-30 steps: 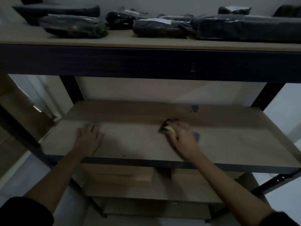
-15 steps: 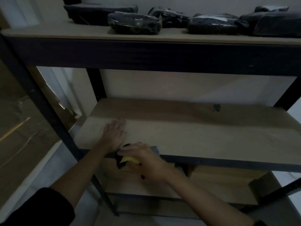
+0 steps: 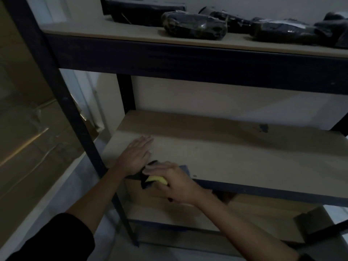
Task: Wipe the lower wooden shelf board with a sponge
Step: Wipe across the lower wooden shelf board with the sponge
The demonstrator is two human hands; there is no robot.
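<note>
Now the right hand [image 3: 175, 183], fingers curled round the yellow sponge [image 3: 157, 179], sits at the pale wooden shelf board's [image 3: 244, 159] front-left edge beside the flat, open left hand [image 3: 136, 156], with the board's long unwiped run stretching rightward.

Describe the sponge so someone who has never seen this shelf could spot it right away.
Find the dark metal shelving rack, then the bare wooden shelf board below the one holding black wrapped packages. At its front left edge, the right hand grips the yellow sponge, the only bright item there.
</note>
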